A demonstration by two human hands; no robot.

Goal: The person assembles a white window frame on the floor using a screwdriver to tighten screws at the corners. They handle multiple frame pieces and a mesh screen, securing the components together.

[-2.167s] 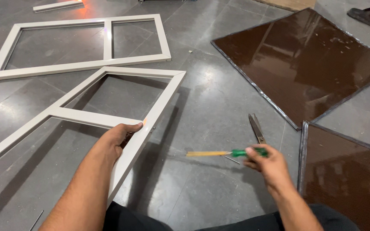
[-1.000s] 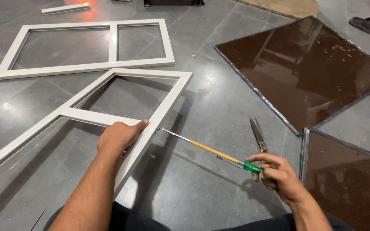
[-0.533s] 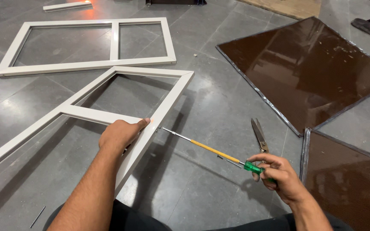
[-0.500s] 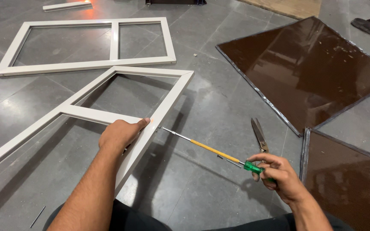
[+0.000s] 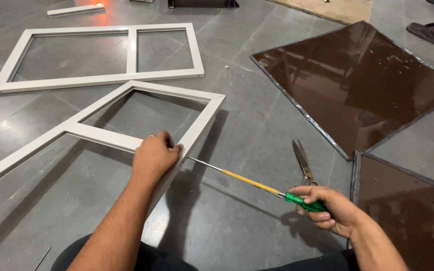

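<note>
My left hand [image 5: 154, 156] grips the right rail of a white metal frame [image 5: 203, 118] where its crossbar meets the rail, holding the frame tilted up off the floor. My right hand [image 5: 333, 209] holds a screwdriver [image 5: 257, 184] with a green handle and yellow-sleeved shaft. Its metal tip touches the outer side of the frame rail just beside my left hand's fingers.
A second white frame [image 5: 96, 78] lies flat on the grey tile floor behind. Scissors [image 5: 303, 161] lie by my right hand. Two dark brown glass panes [image 5: 357, 83] [image 5: 408, 211] lie at the right. A sandal [image 5: 432, 34] and a short white bar [image 5: 75, 10] lie at the back.
The screwdriver swung from pointing sideways, away from the frame, to its tip touching the rail by my left hand. My left hand kept its grip on the frame.
</note>
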